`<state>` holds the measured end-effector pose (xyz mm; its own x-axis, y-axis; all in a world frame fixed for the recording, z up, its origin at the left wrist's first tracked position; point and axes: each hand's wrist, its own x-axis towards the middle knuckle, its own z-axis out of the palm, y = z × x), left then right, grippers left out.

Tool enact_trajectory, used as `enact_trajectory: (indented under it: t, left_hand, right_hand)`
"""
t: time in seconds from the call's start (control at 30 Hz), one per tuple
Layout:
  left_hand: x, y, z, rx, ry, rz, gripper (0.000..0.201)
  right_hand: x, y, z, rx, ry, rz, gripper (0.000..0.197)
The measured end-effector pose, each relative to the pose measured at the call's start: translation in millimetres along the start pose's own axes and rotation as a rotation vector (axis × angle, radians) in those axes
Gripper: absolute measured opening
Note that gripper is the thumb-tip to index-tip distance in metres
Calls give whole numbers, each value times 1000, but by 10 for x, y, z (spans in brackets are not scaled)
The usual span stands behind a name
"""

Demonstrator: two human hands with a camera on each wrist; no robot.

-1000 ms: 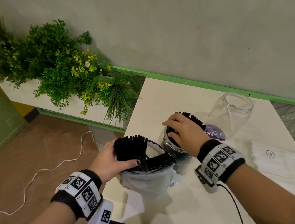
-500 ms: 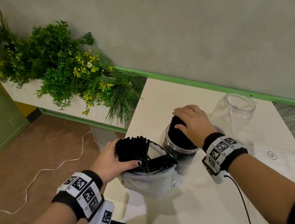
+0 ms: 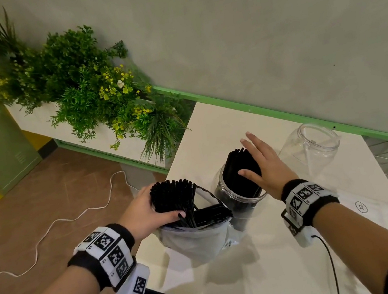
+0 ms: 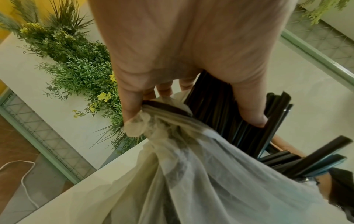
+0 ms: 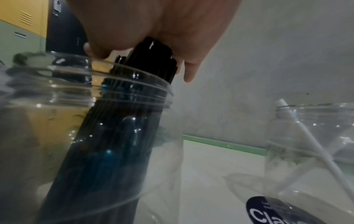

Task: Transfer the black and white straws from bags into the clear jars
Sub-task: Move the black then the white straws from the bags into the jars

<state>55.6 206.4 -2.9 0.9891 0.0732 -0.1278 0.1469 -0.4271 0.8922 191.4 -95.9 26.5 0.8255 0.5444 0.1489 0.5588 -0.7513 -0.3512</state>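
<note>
A bundle of black straws (image 3: 172,196) sticks up out of a thin clear bag (image 3: 196,241) at the table's near left. My left hand (image 3: 145,212) grips that bundle together with the bag's edge (image 4: 145,121). Beside it stands a clear jar (image 3: 238,203) with a leaning bundle of black straws (image 3: 238,165) inside. My right hand (image 3: 265,163) lies flat on those straws' tops (image 5: 153,60), fingers straight. A second clear jar (image 3: 313,144) stands at the back right, with a white straw (image 5: 306,139) in it.
A flat bag of white straws (image 3: 370,222) lies at the table's right, under my right forearm. Planters of green foliage (image 3: 91,92) line the left beyond the table edge. A white cable (image 3: 47,227) runs over the floor. The wall is close behind the jars.
My right hand has let go of the black straws in the jar and opened flat on their tops. The left hand has kept its grip on the bag's bundle.
</note>
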Motion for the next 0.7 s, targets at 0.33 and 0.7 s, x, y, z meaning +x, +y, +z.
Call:
enact_trajectory:
  t: [0.33, 0.7]
  left_hand:
    - [44, -62, 4, 27, -4, -6, 73]
    - [29, -22, -16, -26, -15, -22, 81]
  right_hand:
    - [274, -159, 173, -59, 53, -72, 37]
    - [278, -59, 28, -137, 148, 4, 30]
